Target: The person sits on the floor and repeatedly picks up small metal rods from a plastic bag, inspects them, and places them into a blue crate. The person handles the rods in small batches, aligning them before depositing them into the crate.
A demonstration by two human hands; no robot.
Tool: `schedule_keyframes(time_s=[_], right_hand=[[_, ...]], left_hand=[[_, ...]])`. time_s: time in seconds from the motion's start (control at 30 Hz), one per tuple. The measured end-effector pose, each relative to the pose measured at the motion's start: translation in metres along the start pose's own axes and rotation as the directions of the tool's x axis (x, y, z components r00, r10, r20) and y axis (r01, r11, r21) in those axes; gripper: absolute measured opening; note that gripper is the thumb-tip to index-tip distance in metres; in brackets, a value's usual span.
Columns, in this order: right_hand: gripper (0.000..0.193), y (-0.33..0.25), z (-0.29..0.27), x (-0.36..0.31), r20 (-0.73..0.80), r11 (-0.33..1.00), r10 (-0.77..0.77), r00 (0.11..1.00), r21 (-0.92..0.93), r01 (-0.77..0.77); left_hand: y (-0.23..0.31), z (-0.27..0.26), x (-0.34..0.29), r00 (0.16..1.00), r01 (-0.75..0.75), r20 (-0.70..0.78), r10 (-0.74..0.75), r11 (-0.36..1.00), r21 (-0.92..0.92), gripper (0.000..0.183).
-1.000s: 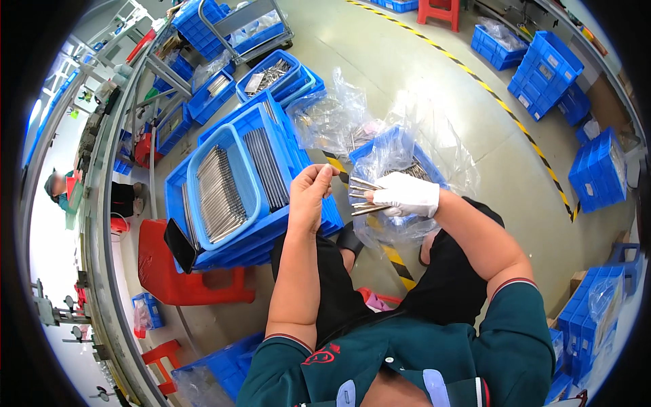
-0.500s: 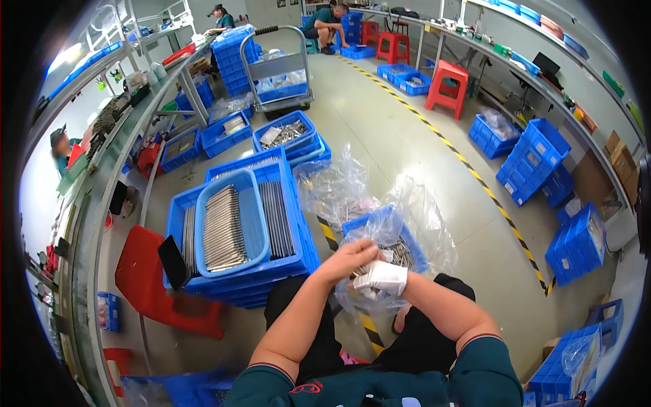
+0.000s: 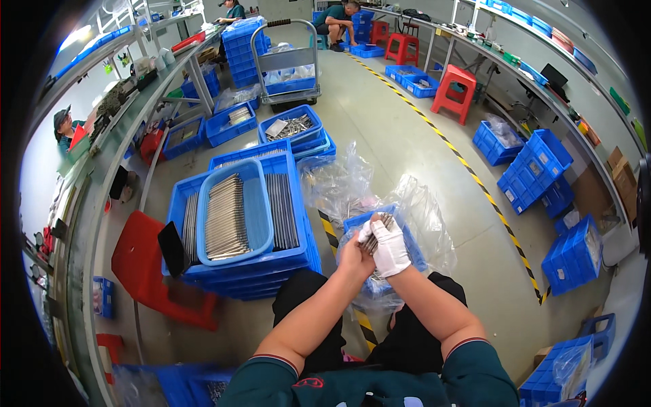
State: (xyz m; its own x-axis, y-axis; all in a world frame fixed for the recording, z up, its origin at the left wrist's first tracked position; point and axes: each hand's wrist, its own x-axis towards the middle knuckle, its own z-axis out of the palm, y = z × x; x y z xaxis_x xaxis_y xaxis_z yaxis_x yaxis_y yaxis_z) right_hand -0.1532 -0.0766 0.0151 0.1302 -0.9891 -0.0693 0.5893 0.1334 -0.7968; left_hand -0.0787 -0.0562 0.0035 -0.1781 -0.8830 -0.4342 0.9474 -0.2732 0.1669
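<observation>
My left hand (image 3: 355,258), bare, is closed around the lower end of a bundle of slim metal rods (image 3: 377,234). Facing it, my right hand (image 3: 392,252) in a white glove grips the same bundle from the other side. Both hands are held together over a blue crate (image 3: 415,252) lined with clear plastic bag (image 3: 426,217); more loose metal pieces lie inside, partly hidden by my hands. To the left, a light blue basket (image 3: 266,203) holds a neat row of similar rods (image 3: 227,217), resting on a stack of larger blue crates (image 3: 298,261).
A black phone-like slab (image 3: 173,249) stands at the stack's near left corner, beside a red chair (image 3: 146,254). Beyond are a blue bin of metal parts (image 3: 298,129) and a hand trolley (image 3: 290,64). Yellow-black floor tape (image 3: 468,166) runs on the right. Another person (image 3: 333,24) crouches far off.
My hands have come up out of the crate and now hold a bundle of rods upright between them. The view has shifted slightly.
</observation>
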Motion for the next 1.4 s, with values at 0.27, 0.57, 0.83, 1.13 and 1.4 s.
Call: schedule_keyframes(time_s=[0.27, 0.57, 0.83, 1.13, 1.4], right_hand=[[0.005, 0.001, 0.013, 0.004, 0.023, 0.997, -0.077, 0.997, -0.009, 0.077], [0.028, 0.009, 0.018, 0.001, -0.029, 0.997, -0.037, 0.999, 0.059, 0.039], [0.038, -0.011, 0.0, -0.017, -0.002, 0.855, 0.202, 0.979, -0.487, -0.177], [0.034, -0.027, -0.032, -0.022, 0.386, 0.671, 0.742, 0.548, -0.416, -0.614], [0.024, -0.002, -0.018, -0.027, 0.475, 0.651, 0.712, 0.517, -0.17, -0.74]], left_hand=[[0.001, -0.003, 0.005, 0.998, -0.029, -0.048, 0.031, 0.999, 0.036, 0.033], [0.009, -0.026, 0.007, 0.991, -0.125, 0.021, 0.129, 0.895, 0.428, 0.028], [0.043, -0.026, 0.018, 0.586, -0.517, 0.45, 0.674, -0.117, 0.848, 0.021], [0.056, -0.006, -0.011, 0.839, -0.476, 0.469, 0.275, -0.045, 0.878, 0.017], [0.059, 0.003, -0.026, 0.827, -0.428, 0.485, 0.284, -0.24, 0.871, 0.018]])
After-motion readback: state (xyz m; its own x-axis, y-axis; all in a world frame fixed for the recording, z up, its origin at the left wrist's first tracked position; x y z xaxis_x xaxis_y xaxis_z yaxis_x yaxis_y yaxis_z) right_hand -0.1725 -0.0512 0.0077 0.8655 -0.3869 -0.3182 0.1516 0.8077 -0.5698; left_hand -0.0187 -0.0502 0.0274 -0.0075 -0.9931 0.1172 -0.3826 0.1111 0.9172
